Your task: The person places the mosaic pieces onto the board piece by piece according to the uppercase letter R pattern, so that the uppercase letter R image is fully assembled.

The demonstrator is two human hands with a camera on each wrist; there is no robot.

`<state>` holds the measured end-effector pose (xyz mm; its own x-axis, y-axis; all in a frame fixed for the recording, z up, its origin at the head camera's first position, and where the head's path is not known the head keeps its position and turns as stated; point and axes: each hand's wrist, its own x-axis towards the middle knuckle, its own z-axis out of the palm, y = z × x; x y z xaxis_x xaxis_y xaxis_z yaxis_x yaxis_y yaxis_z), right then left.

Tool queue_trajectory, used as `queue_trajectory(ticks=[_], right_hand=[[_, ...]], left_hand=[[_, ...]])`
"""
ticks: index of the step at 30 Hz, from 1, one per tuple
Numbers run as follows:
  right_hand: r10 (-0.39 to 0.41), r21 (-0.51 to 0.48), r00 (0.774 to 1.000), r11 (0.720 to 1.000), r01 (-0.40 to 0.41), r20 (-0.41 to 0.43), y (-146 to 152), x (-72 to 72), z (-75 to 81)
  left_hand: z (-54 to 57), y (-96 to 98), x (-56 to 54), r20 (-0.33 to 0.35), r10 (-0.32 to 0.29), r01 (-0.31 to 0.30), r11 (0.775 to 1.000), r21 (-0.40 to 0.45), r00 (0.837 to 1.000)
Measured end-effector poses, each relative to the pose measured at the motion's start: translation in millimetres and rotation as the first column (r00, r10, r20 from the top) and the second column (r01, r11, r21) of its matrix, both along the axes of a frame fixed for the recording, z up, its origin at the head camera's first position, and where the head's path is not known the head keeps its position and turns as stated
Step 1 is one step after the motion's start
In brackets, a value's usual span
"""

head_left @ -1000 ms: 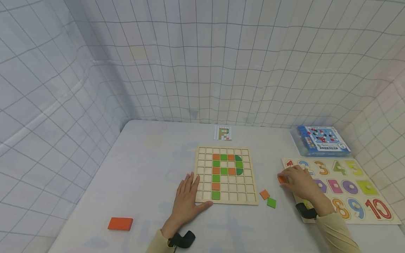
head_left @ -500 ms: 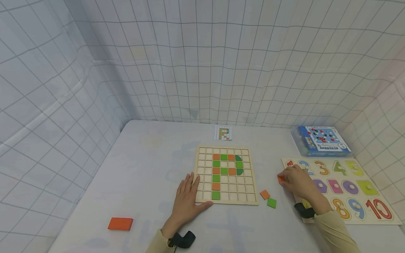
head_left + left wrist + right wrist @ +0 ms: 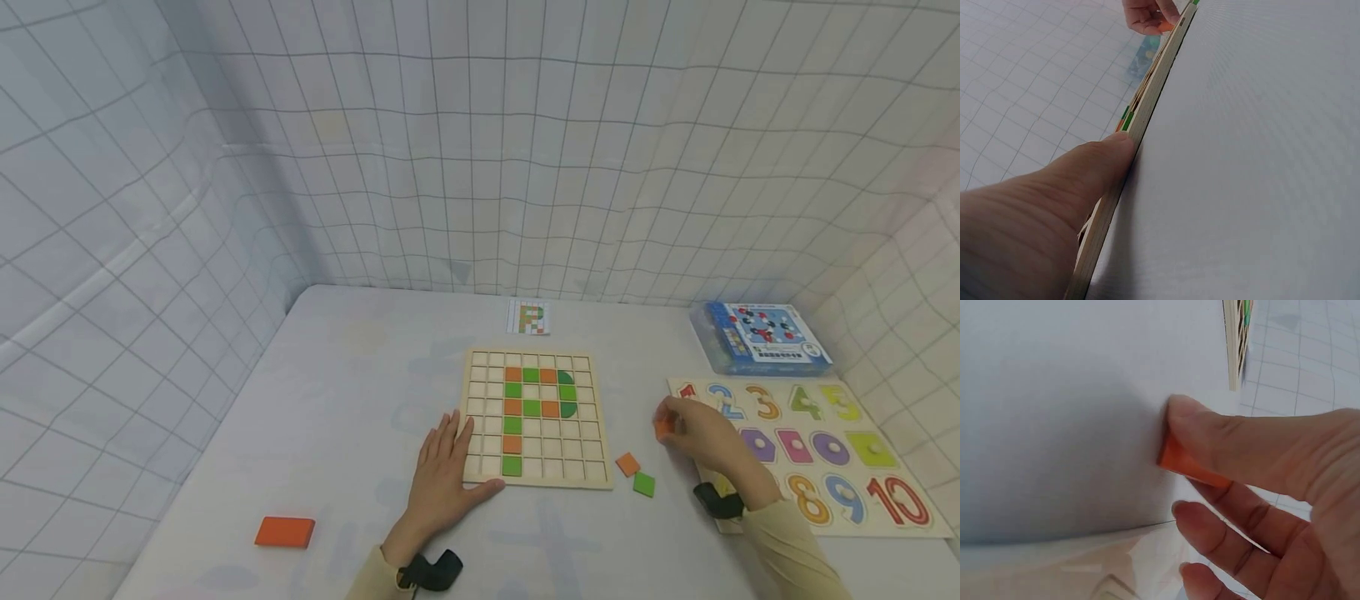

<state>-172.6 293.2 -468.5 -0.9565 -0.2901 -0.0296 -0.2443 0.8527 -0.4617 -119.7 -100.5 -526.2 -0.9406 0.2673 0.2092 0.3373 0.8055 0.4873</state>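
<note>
My left hand (image 3: 446, 471) lies spread at the lower left corner of a wooden grid board (image 3: 551, 447). In the left wrist view its thumb (image 3: 1107, 156) rests on the board's front edge. Orange, green and dark green tiles in the grid form a P-like shape. Right of the board, beside a number puzzle (image 3: 795, 412), my right hand (image 3: 701, 433) pinches an orange tile (image 3: 1188, 464) between thumb and fingers. Part of that tile is hidden by the thumb. A loose orange tile (image 3: 627, 464) and a green tile (image 3: 643, 484) lie between board and right hand.
Behind the board lies a small pattern card (image 3: 528, 317). A blue plastic box (image 3: 761, 339) stands at the back right, beyond the puzzle. An orange block (image 3: 285, 532) is at the front left. Grid-patterned cloth walls (image 3: 517, 167) enclose the white table.
The right hand, with the orange tile pinched, has shifted slightly left, and its fingers have turned a little. The left hand stays in place on the board.
</note>
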Motion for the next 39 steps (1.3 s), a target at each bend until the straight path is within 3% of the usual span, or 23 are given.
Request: queue_trajectory(ticks=[7,18,25,39], right_hand=[[-0.059,-0.069,0.998,0.996,0.061,0.023,4,5.5,-7.0],[-0.112,-0.105,0.987,0.989,0.1,-0.113,-21,2.3,-4.8],[-0.096,-0.141,0.982,0.987,0.073,-0.163,-56,-5.9,-1.5],[0.002,-0.21,0.989,0.977,-0.034,-0.15,-124,-11.0,4.4]], left_hand=[[-0.4,-0.3,0.1,-0.008,-0.003,0.003,1.0,-0.006,1.0],[-0.9,-0.4,0.5,-0.004,0.004,-0.004,1.0,-0.001,1.0],[-0.4,0.1,0.3,-0.005,0.001,-0.001,1.0,0.0,1.0],[1.8,0.6,1.0,0.006,-0.001,0.001,1.0,-0.001,1.0]])
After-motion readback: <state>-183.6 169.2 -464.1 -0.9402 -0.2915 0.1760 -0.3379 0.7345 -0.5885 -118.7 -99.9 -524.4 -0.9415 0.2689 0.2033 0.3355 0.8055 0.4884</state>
